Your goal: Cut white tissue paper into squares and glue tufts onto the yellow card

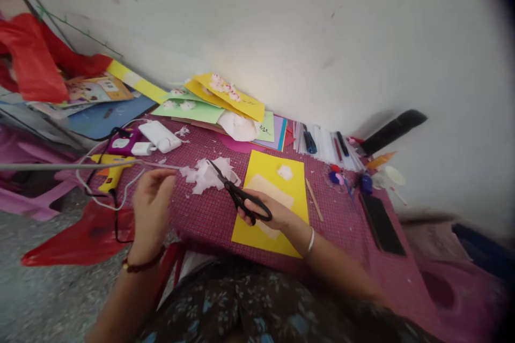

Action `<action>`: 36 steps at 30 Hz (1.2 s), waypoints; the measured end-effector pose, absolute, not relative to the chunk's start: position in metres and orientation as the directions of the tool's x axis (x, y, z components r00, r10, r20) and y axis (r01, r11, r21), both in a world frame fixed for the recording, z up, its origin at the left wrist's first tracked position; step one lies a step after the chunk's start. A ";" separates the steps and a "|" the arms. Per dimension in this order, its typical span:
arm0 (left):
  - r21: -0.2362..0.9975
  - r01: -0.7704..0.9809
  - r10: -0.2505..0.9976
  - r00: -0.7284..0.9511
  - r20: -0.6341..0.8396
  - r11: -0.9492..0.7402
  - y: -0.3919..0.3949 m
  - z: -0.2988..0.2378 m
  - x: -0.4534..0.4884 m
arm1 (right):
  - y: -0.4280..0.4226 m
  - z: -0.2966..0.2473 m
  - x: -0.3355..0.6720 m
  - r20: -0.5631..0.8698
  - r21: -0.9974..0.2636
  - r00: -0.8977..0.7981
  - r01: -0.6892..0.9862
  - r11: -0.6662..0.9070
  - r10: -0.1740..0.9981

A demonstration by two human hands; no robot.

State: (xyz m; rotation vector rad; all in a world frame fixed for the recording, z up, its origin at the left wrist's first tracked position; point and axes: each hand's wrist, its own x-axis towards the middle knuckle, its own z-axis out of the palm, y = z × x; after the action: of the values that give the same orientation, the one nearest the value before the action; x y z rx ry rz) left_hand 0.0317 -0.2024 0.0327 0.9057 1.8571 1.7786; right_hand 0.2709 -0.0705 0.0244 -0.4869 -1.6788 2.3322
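Note:
My right hand (262,208) grips black-handled scissors (227,185) by the handles, blades pointing up and left. Under that hand lies a yellow card (295,206) with a cream paper piece (277,193) and a small white paper flower (285,172) on it. Near the blade tips is a pile of torn white tissue paper (207,176). My left hand (154,201) is raised at the table's left edge, thumb and forefinger slightly apart, with nothing visible between them. Its other fingers are partly hidden.
Left of my left hand lies a yellow glue gun (115,170) with a cord, near a white power adapter (161,136). Decorated cards (237,99) stand against the wall. Pens and a cutter (309,140), a wooden stick (314,201) and a dark phone-like slab (382,225) lie right.

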 end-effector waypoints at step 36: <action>0.977 -0.211 0.842 -0.523 -0.128 0.018 -0.138 0.034 0.001 | -0.037 0.026 0.262 -0.210 -0.955 -0.925 0.125 -0.269 0.316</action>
State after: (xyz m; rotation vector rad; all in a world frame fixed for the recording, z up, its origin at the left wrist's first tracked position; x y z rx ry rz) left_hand 0.0012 -0.1383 0.0338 0.6793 1.4767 1.6314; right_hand 0.2622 -0.0371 0.0257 -0.5550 -1.8182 2.3444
